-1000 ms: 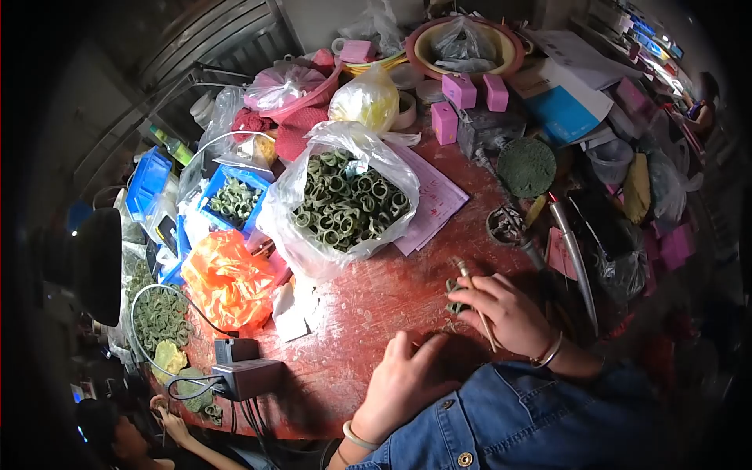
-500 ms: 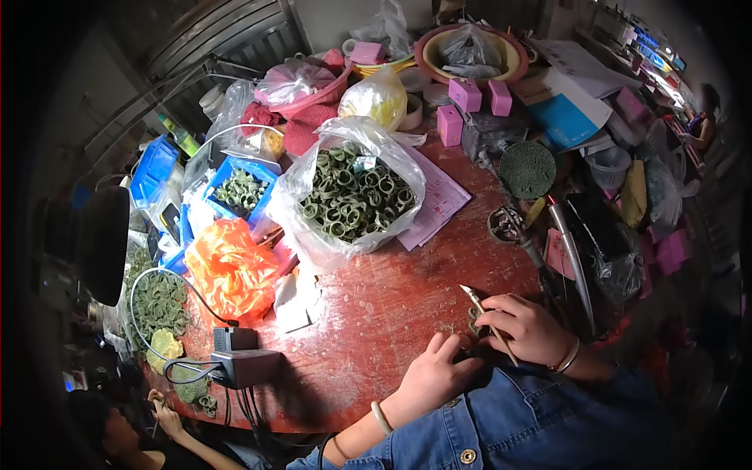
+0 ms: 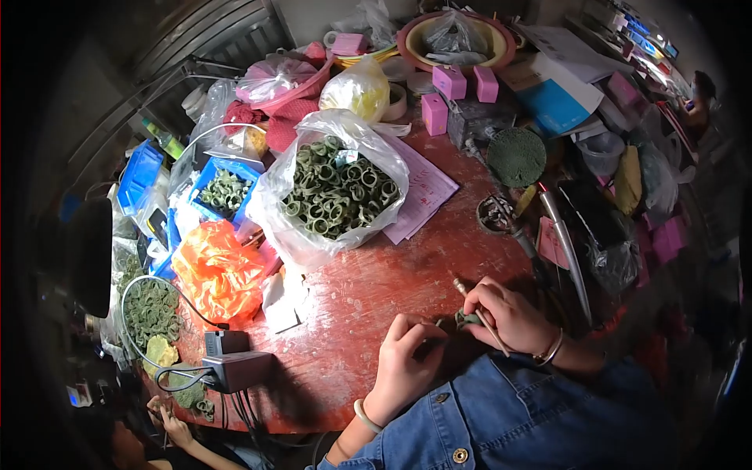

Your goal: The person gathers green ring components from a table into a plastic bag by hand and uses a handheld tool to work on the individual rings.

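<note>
My right hand [image 3: 513, 319] is closed around a thin, pale, pen-like tool [image 3: 493, 332], which slants with its narrow end up and left. Under those fingers sits a small dark green piece [image 3: 468, 318], partly hidden, that looks like a ring. My left hand [image 3: 406, 356] is curled just left of it, thumb and fingers bent together; whatever they hold is hidden. Ahead of both hands, a clear plastic bag [image 3: 274, 223] stands open, full of dark green rings [image 3: 337, 192]. Both hands are at the near edge of the red table [image 3: 376, 290].
An orange bag [image 3: 215, 270], blue bins [image 3: 141, 174] and a power adapter [image 3: 239, 370] with cables lie left. Pink blocks [image 3: 435, 114], a round green pad [image 3: 517, 157] and a silver pen-shaped tool [image 3: 562, 235] are right. Another person's hand [image 3: 174, 429] shows bottom left.
My left hand has moved left and up, its fingers more raised and curled. The tool in my right hand has shifted slightly left and stands steeper. The whole view has shifted a little.
</note>
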Demonstrator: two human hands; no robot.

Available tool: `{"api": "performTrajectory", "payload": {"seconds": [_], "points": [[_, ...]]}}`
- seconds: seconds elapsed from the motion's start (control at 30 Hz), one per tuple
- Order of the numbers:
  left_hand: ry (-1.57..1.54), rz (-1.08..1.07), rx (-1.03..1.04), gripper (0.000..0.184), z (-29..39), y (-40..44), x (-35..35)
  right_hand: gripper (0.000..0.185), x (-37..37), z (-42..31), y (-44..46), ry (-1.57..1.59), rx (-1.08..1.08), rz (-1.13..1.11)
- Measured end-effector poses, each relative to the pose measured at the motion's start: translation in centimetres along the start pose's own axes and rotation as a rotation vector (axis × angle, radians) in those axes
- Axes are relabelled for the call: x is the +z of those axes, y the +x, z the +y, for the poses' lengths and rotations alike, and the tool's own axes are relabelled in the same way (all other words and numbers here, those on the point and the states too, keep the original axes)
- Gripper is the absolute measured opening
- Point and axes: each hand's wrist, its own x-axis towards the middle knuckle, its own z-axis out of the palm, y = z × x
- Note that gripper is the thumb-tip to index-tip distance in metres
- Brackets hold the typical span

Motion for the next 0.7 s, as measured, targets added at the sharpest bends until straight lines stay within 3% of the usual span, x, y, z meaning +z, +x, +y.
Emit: {"api": "performTrajectory", "payload": {"seconds": [0.03, 0.07, 0.13, 0.17, 0.27, 0.33, 0.4, 0.47, 0.53, 0.6, 0.67, 0.7], "points": [[-0.032, -0.02, 0.004, 0.021, -0.1, 0.1, -0.3, 0.038, 0.7, 0.9, 0.2, -0.011, -0.134, 0.096], [-0.035, -0.026, 0.006, 0.021, -0.3, 0.1, -0.2, 0.038, 0.7, 0.7, 0.1, -0.012, -0.128, 0.1], [-0.73, 0.012, -0.347, 0.022, -1.0, 0.0, 0.1, 0.037, 0.8, 0.1, 0.1, 0.08, 0.008, 0.018], [-0.998, 0.025, -0.46, 0.024, -1.4, -0.1, -0.1, 0.035, 1.2, 0.3, 0.2, 0.076, -0.04, 0.063], [-1.372, 0.063, -0.567, 0.025, -2.1, -0.1, -0.9, 0.033, 1.5, -0.3, 0.3, 0.143, 0.005, 0.1], [-1.38, 0.052, -0.597, 0.026, -1.6, -0.1, -1.1, 0.031, 1.7, -0.9, 0.8, 0.188, 0.029, 0.107], [-1.386, 0.048, -0.632, 0.028, -1.3, 0.1, -1.1, 0.032, 2.4, -1.2, 1.4, 0.345, -0.101, 0.307], [-1.467, -0.09, -0.683, 0.033, -1.1, 0.4, -0.8, 0.033, 3.2, -1.7, 1.8, 0.398, -0.125, 0.341], [-1.506, -0.121, -0.7, 0.035, -1.4, 0.4, -0.7, 0.032, 1.7, -4.1, 2.3, 0.338, -0.14, 0.165], [-1.64, -0.049, -0.924, 0.034, -1.9, 0.3, -0.5, 0.024, 1.3, -4.5, 2.8, 0.383, -0.095, 0.064], [-1.712, 0.012, -0.878, 0.033, -0.1, 1.0, -1.0, 0.014, 1.8, -3.2, 3.2, 0.218, -0.32, 0.324], [-1.705, 0.047, -0.884, 0.03, -0.9, 0.6, -1.6, 0.009, 1.7, -3.0, 2.6, 0.304, -0.117, 0.354]]}}
